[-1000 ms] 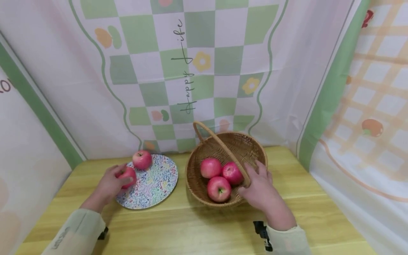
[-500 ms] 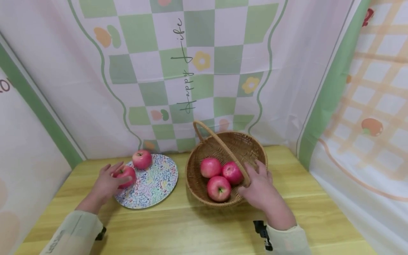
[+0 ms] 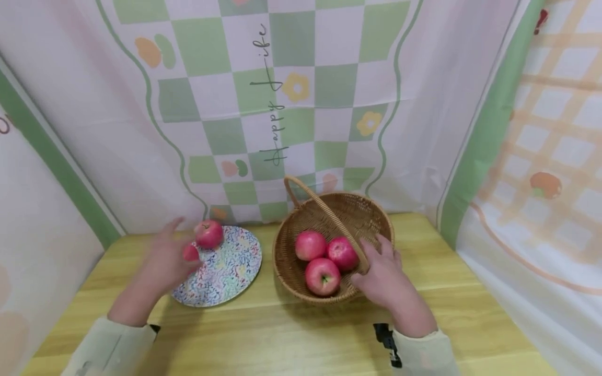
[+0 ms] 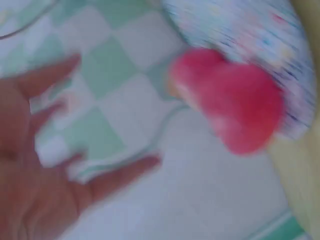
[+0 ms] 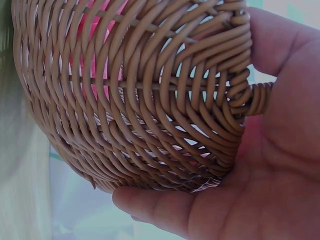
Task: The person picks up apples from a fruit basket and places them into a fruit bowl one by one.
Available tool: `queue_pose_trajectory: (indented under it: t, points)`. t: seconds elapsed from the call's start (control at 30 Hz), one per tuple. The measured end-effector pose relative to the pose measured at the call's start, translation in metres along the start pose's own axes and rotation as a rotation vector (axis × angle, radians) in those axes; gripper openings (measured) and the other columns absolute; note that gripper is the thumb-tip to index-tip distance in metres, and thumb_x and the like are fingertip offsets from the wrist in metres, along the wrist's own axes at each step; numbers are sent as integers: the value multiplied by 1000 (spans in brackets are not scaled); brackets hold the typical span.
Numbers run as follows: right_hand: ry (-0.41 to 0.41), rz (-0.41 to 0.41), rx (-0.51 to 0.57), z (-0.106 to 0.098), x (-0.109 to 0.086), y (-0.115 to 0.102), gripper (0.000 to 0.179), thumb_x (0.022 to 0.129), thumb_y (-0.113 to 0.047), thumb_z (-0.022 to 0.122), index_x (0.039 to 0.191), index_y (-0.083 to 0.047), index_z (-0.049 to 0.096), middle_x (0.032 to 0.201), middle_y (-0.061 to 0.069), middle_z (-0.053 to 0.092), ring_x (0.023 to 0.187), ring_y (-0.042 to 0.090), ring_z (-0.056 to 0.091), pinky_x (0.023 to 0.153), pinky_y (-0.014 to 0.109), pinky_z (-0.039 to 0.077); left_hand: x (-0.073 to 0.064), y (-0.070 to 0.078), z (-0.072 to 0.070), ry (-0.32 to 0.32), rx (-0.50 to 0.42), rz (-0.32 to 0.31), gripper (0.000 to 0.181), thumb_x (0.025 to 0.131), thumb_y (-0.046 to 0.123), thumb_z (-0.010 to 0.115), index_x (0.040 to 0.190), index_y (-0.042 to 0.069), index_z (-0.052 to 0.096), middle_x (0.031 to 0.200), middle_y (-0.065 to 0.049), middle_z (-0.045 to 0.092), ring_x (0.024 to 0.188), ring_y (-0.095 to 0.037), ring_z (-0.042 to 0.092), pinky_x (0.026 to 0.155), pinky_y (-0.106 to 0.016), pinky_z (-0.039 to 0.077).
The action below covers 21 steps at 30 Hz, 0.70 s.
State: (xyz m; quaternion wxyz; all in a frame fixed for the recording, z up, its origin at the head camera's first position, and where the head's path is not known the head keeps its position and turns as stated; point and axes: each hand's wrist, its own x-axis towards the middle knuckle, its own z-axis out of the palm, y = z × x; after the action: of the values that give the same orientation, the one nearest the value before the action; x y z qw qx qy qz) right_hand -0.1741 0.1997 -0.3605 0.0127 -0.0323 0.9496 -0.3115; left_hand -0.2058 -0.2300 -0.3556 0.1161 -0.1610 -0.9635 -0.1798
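My left hand [image 3: 162,261], blurred, hovers over the left edge of a round speckled plate [image 3: 230,274]. Its fingers are spread, and the left wrist view shows a gap between them and the apples. One red apple [image 3: 190,253] is partly hidden behind that hand in the head view; another apple [image 3: 209,234] sits at the plate's back edge. On the right, a wicker basket [image 3: 362,216] holds several red apples [image 3: 323,277]. My right hand [image 3: 388,277] grips its rim at the foot of the handle [image 3: 324,209], and fingers lie along the outer weave [image 5: 140,100].
Plate and basket stand side by side on a wood-grain table [image 3: 263,339]. A checkered cloth [image 3: 293,47] hangs close behind them. Cloth walls [image 3: 541,156] also close off both sides.
My left hand, earlier around the front apple on the plate, has drawn up off it and opened out. The right hand stays at the basket rim.
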Motion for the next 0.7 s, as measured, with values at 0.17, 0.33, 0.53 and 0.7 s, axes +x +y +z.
queue_pose_trajectory:
  t: [0.17,0.33,0.53,0.7]
  points:
    - [14,-15,2,-1,2,0,89,80,-11,68,157,-3,24,160,24,-2,137,62,1,97,72,35,9,36,7,-270,-246,282,67,78,11,85,140,18,60,158,-18,21,115,-35,55,77,-38,57]
    - [23,-20,-6,-2,2,0,90,79,-11,68,157,-3,24,160,24,-1,137,62,1,98,72,33,24,67,20,-424,-498,362,57,83,18,82,137,21,64,156,-4,31,133,-27,42,90,-37,54]
    - [12,-17,-3,-2,0,-1,90,81,-12,69,158,-4,23,161,23,-3,138,61,-1,97,72,35,45,95,44,-491,-663,394,56,82,8,81,135,16,65,153,-1,33,124,-24,50,89,-35,54]
    - [10,-12,-3,-2,-1,-3,89,81,-12,69,158,-5,24,161,23,-3,138,61,-1,98,72,34,59,112,65,-460,-593,465,53,81,14,83,132,17,68,150,-3,38,127,-23,46,93,-36,51]
